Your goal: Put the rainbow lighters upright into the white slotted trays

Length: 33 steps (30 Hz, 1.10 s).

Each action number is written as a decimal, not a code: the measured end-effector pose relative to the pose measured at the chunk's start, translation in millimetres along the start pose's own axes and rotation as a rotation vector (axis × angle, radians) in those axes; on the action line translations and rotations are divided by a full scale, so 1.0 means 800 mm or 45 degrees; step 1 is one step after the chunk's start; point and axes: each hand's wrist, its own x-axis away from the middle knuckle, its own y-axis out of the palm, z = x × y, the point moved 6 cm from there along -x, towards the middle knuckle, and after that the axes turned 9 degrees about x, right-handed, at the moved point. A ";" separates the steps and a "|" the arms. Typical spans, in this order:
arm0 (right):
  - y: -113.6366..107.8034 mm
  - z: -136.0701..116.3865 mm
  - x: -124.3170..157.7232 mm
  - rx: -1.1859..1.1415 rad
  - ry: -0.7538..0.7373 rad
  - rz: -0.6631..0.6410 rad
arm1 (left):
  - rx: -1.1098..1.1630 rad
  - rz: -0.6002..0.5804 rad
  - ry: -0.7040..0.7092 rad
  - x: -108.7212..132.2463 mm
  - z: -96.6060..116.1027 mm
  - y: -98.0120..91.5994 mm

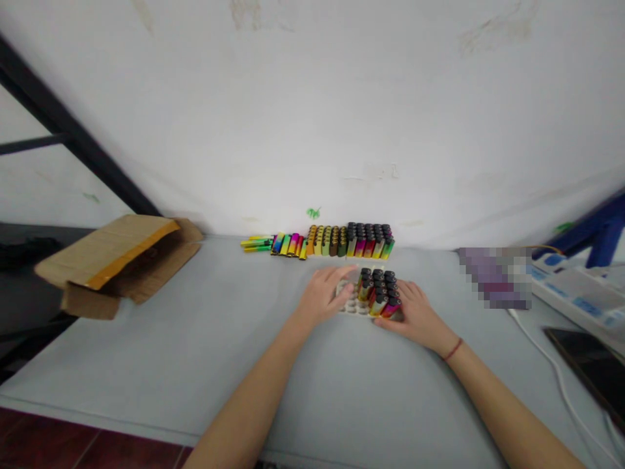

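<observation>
I have both bare hands at a pale tray (pixel 349 306) of round cups, set midway along the table (pixel 209 365), nearer its far edge than its near one. The black-topped lighters (pixel 378 291) stand upright, or nearly so, in the right part of the tray; I take it the cups keep them from toppling.

My left hand (pixel 323 294) is at the tray's left end, fingers spread toward the far side and thumb apart over the cups; I see no lighter pinched in it. My right hand (pixel 416 314) curves round the right end, thumb along the near right corner and fingers past the lighters, probably to steady the tray. Whether it grips tray or lighters, I cannot tell. So the lighters sit between my hands, close against the right one and apart from the left.

Behind, along the table's far edge, more black-topped pieces (pixel 370 241) stand in rows beside gold-topped ones (pixel 327 241), with brightly coloured pieces (pixel 290 245) to their left, probably ranked there for easy reach. A cardboard box (pixel 141 247) lies by the far left corner, a phone (pixel 593 365) toward the right edge.
</observation>
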 end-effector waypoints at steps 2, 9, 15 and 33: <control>0.001 0.000 0.000 -0.001 -0.011 -0.007 | -0.109 0.179 -0.134 0.000 -0.031 -0.025; 0.000 0.000 0.001 0.000 0.012 -0.009 | -0.624 0.561 -0.915 0.035 -0.173 -0.148; -0.001 -0.001 -0.001 -0.014 0.020 -0.005 | -0.779 0.033 -0.886 0.019 -0.216 -0.164; 0.000 0.000 0.000 -0.013 0.024 0.007 | -1.189 0.043 -1.065 0.073 -0.108 -0.128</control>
